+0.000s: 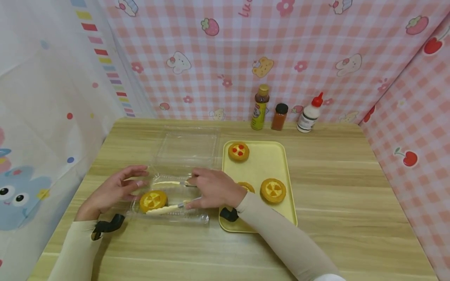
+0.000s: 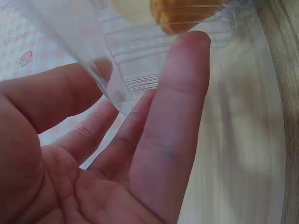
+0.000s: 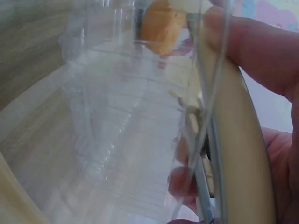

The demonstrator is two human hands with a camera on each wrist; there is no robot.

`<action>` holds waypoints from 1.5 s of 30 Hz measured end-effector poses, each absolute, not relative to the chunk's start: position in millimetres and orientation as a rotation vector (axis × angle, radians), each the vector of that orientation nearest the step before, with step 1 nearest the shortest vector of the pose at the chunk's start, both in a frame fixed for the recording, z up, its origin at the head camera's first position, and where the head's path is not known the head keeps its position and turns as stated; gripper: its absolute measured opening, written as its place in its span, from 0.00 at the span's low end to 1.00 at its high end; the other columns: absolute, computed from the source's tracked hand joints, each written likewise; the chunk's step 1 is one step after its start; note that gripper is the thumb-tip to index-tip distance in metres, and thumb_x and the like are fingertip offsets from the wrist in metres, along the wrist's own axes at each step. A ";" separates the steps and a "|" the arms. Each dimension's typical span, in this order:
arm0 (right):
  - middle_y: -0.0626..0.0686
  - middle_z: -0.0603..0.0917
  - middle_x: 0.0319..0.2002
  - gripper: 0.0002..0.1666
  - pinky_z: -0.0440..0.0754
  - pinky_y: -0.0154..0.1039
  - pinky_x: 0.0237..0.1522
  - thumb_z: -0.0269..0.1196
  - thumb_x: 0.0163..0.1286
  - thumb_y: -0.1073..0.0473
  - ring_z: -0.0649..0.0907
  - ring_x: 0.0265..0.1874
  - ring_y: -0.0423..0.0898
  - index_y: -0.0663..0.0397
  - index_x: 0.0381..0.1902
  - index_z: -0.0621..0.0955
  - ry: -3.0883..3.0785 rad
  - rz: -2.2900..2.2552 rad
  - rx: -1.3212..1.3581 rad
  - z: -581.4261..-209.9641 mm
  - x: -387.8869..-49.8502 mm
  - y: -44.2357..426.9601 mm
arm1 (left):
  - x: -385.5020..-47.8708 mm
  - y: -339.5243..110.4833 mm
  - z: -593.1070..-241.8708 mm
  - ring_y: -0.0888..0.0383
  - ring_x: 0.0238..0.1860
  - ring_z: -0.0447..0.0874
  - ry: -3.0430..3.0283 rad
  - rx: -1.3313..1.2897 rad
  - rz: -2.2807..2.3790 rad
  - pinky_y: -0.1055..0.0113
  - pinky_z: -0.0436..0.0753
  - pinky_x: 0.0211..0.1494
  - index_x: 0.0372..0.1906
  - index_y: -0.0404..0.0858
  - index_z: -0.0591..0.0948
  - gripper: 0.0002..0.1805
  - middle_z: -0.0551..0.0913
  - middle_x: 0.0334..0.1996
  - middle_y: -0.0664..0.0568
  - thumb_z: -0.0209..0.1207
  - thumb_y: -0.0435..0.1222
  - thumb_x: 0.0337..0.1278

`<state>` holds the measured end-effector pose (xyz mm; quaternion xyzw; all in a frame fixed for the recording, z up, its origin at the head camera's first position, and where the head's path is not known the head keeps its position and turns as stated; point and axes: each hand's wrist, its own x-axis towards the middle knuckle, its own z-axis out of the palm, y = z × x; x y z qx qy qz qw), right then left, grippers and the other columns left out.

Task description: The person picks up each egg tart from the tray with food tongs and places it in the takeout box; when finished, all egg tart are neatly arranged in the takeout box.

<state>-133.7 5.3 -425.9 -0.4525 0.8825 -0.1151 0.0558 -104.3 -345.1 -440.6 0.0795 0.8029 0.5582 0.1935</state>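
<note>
My right hand (image 1: 216, 189) holds tongs (image 1: 166, 209) with cream-coloured tips and metal arms, inside a clear plastic box (image 1: 202, 218). The tips stand apart. An egg tart (image 1: 153, 201), topped with orange wedges, lies at the box's left end, beside the nearer tip. My left hand (image 1: 119, 189) is at that same end, its fingers spread about the box corner; the left wrist view shows fairly straight fingers against the clear wall (image 2: 79, 51). In the right wrist view, a tong handle (image 3: 240, 140) lies between thumb and fingers.
The box's lid (image 1: 190, 146) lies folded back. A yellow tray (image 1: 260, 164) on the right carries a red-dotted tart (image 1: 238, 151), an orange-topped tart (image 1: 273, 191) and another tart (image 1: 247, 187) partly behind my wrist. At the back stand a sauce bottle (image 1: 259, 111), a spice jar (image 1: 279, 117) and a red-capped bottle (image 1: 309, 116).
</note>
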 end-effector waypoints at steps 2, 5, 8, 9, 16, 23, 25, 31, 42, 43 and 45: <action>0.44 0.78 0.49 0.44 0.82 0.34 0.41 0.69 0.64 0.24 0.78 0.43 0.39 0.47 0.66 0.84 2.669 -0.373 -1.358 -423.3 -133.0 7.1 | -105.3 -344.9 -439.9 0.70 0.57 0.84 2.249 0.221 1.561 0.56 0.93 0.48 0.80 0.30 0.60 0.32 0.63 0.76 0.27 0.55 0.37 0.83; 0.45 0.78 0.52 0.45 0.82 0.34 0.44 0.69 0.65 0.26 0.78 0.44 0.40 0.50 0.68 0.82 2.650 -0.428 -1.328 -418.5 -132.0 11.6 | -106.2 -344.8 -439.1 0.70 0.57 0.83 2.245 0.221 1.558 0.56 0.93 0.48 0.80 0.30 0.60 0.32 0.63 0.76 0.27 0.55 0.37 0.82; 0.46 0.78 0.53 0.45 0.82 0.33 0.44 0.69 0.67 0.27 0.78 0.43 0.40 0.51 0.68 0.82 2.641 -0.477 -1.312 -413.2 -132.0 18.5 | -106.8 -344.5 -439.4 0.70 0.58 0.84 2.244 0.231 1.562 0.56 0.93 0.49 0.80 0.30 0.60 0.32 0.63 0.76 0.27 0.55 0.37 0.82; 0.46 0.79 0.52 0.45 0.82 0.34 0.44 0.68 0.67 0.27 0.78 0.43 0.40 0.52 0.68 0.82 2.639 -0.492 -1.309 -411.7 -132.1 21.2 | -106.9 -344.7 -440.0 0.70 0.58 0.84 2.241 0.234 1.566 0.55 0.93 0.49 0.80 0.30 0.60 0.32 0.63 0.76 0.27 0.55 0.37 0.82; 0.49 0.83 0.58 0.47 0.86 0.40 0.45 0.63 0.70 0.24 0.84 0.46 0.42 0.52 0.71 0.78 2.660 -0.485 -1.282 -403.7 -132.1 41.3 | -106.0 -347.2 -446.4 0.69 0.59 0.84 2.233 0.229 1.588 0.55 0.93 0.49 0.79 0.30 0.60 0.32 0.64 0.74 0.28 0.56 0.38 0.82; 0.48 0.87 0.54 0.42 0.84 0.38 0.38 0.64 0.72 0.28 0.86 0.45 0.39 0.51 0.69 0.76 2.675 -0.524 -1.198 -402.5 -125.8 66.5 | -105.1 -348.8 -446.1 0.71 0.59 0.84 2.232 0.237 1.572 0.56 0.93 0.49 0.80 0.30 0.59 0.33 0.64 0.75 0.28 0.55 0.38 0.82; 0.49 0.87 0.53 0.43 0.84 0.39 0.40 0.65 0.72 0.29 0.85 0.45 0.40 0.51 0.71 0.74 2.674 -0.526 -1.157 -402.6 -124.1 74.9 | -104.9 -349.1 -445.9 0.71 0.59 0.84 2.237 0.241 1.569 0.55 0.93 0.48 0.80 0.30 0.58 0.33 0.64 0.74 0.28 0.55 0.38 0.83; 0.49 0.85 0.50 0.46 0.85 0.44 0.48 0.69 0.67 0.28 0.84 0.45 0.42 0.52 0.69 0.75 2.702 -0.571 -1.009 -405.9 -122.2 102.1 | -104.9 -349.3 -446.0 0.69 0.59 0.84 2.242 0.262 1.564 0.55 0.93 0.48 0.80 0.29 0.58 0.33 0.68 0.72 0.35 0.55 0.39 0.82; 0.48 0.84 0.37 0.42 0.80 0.39 0.39 0.74 0.52 0.22 0.78 0.34 0.43 0.45 0.50 0.79 2.833 -0.683 -0.827 -402.9 -115.0 148.4 | -104.8 -349.4 -444.6 0.69 0.59 0.85 2.239 0.281 1.565 0.55 0.93 0.48 0.79 0.28 0.58 0.33 0.73 0.70 0.44 0.55 0.38 0.82; 0.48 0.84 0.37 0.43 0.79 0.39 0.38 0.75 0.52 0.21 0.78 0.34 0.43 0.45 0.51 0.79 2.842 -0.677 -0.811 -402.2 -113.7 153.6 | -104.8 -349.3 -444.5 0.69 0.59 0.85 2.240 0.281 1.564 0.55 0.93 0.48 0.79 0.28 0.58 0.33 0.73 0.69 0.45 0.55 0.38 0.83; 0.48 0.84 0.37 0.45 0.79 0.39 0.37 0.75 0.52 0.21 0.78 0.33 0.42 0.46 0.53 0.79 2.859 -0.671 -0.794 -401.6 -111.5 164.7 | -104.8 -349.2 -444.5 0.70 0.59 0.85 2.240 0.282 1.563 0.55 0.93 0.48 0.79 0.28 0.58 0.33 0.73 0.69 0.46 0.55 0.38 0.83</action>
